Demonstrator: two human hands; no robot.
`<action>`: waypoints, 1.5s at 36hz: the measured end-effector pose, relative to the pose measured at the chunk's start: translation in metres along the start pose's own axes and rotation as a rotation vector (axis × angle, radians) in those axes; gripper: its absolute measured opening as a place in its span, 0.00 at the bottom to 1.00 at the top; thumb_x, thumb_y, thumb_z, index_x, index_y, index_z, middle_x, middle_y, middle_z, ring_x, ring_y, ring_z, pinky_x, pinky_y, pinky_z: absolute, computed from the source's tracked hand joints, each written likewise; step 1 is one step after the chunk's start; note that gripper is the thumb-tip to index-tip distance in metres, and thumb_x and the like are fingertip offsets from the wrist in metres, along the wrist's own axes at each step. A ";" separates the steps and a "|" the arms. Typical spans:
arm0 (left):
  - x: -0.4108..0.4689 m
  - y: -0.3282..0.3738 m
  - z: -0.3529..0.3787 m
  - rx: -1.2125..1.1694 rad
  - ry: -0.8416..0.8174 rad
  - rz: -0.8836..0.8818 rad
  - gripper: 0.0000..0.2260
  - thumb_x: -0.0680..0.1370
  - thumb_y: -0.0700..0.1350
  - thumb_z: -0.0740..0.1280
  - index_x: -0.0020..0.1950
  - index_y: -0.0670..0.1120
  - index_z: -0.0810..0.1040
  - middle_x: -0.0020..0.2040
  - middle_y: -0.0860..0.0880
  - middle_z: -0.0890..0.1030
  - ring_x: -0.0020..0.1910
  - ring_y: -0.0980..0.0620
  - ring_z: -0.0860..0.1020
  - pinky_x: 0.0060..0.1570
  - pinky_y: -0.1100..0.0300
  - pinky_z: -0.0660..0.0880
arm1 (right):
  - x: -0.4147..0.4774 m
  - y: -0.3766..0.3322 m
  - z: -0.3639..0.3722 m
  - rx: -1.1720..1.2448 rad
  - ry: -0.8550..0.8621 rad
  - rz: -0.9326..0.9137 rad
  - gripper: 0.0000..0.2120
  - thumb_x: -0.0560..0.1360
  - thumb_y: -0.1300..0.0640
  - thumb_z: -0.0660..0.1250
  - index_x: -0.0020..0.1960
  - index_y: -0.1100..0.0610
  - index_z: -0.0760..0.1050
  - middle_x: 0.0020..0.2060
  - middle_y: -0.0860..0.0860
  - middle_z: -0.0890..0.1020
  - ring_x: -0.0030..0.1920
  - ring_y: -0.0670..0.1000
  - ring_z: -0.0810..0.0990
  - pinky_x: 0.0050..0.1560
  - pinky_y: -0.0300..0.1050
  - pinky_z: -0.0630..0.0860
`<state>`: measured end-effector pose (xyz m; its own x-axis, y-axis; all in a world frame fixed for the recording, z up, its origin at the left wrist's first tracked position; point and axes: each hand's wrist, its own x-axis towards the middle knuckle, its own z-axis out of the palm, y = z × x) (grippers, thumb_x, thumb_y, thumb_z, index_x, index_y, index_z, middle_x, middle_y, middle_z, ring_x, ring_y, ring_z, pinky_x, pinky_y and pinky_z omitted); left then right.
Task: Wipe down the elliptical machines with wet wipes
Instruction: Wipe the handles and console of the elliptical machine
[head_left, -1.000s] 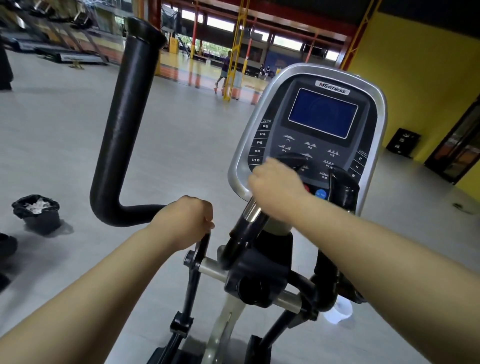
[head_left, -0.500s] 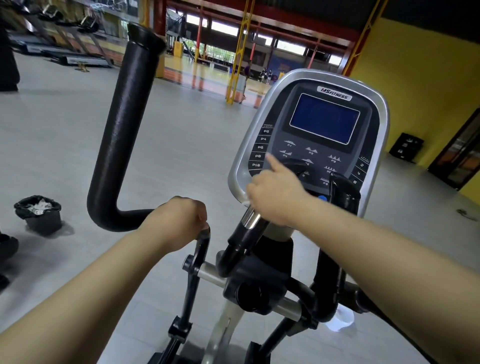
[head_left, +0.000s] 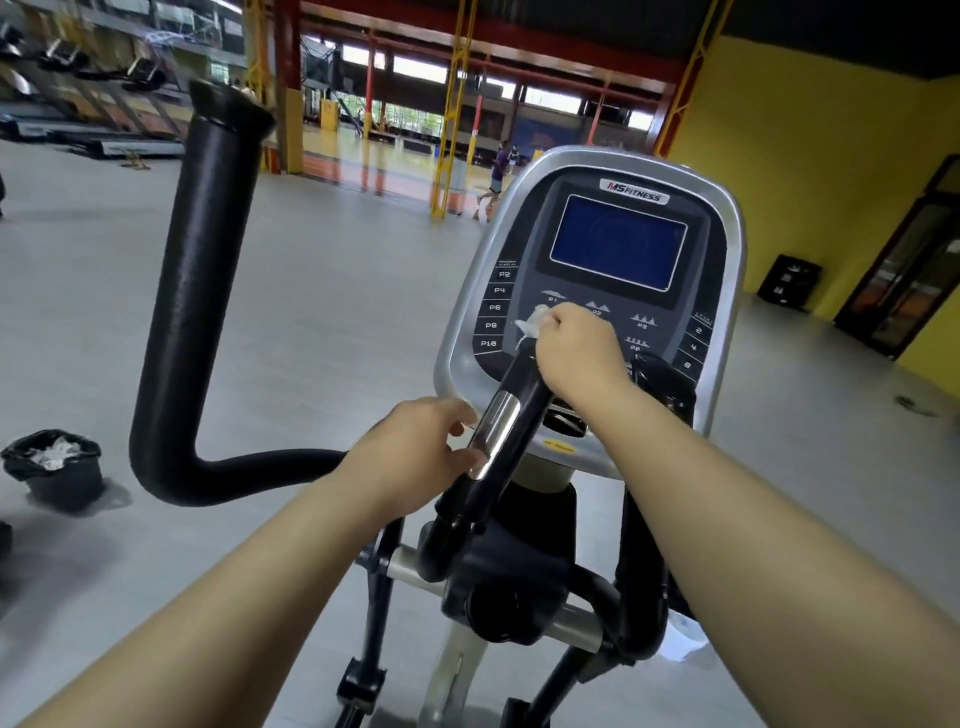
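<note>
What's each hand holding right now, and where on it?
Right hand grips a bunched wet wipe, one end sticking out of the fist. Left hand only touches the chrome plate on the handlebar.

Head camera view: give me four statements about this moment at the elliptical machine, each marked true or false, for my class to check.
1. The right hand holds a crumpled white wet wipe against the silver-rimmed black console panel. True.
2. The blue rectangular display screen shows large workout numbers. False: no numbers show on it.
3. The black bag-lined bin holds white crumpled material. True.
4. The left hand holds a second wipe. False: its fingers are relaxed and hold nothing.
</note>
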<state>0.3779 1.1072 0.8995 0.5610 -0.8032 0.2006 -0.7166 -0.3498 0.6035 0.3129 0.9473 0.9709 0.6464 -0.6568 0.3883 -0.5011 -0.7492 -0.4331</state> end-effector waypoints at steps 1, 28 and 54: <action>0.000 0.001 0.001 -0.017 -0.014 -0.001 0.16 0.74 0.52 0.69 0.61 0.55 0.74 0.54 0.57 0.76 0.47 0.57 0.77 0.44 0.62 0.73 | -0.001 0.001 0.001 0.044 -0.001 0.054 0.16 0.82 0.57 0.49 0.55 0.62 0.73 0.53 0.57 0.77 0.50 0.57 0.74 0.45 0.47 0.69; -0.014 -0.007 0.021 -0.231 0.048 -0.014 0.13 0.73 0.46 0.72 0.54 0.58 0.75 0.47 0.62 0.79 0.47 0.64 0.78 0.48 0.63 0.74 | -0.079 0.012 0.050 0.764 -0.200 0.411 0.24 0.77 0.35 0.55 0.54 0.56 0.70 0.44 0.47 0.78 0.47 0.47 0.76 0.54 0.47 0.70; -0.044 -0.024 0.025 0.061 -0.053 -0.036 0.07 0.74 0.50 0.69 0.51 0.54 0.77 0.46 0.57 0.79 0.48 0.55 0.79 0.49 0.53 0.77 | -0.134 0.036 0.036 0.524 -0.094 0.060 0.10 0.71 0.65 0.67 0.45 0.51 0.82 0.38 0.47 0.84 0.43 0.48 0.83 0.47 0.50 0.81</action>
<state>0.3600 1.1391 0.8572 0.5652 -0.8134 0.1375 -0.7210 -0.4061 0.5614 0.2293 1.0115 0.8736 0.6862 -0.6689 0.2859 -0.2002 -0.5516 -0.8097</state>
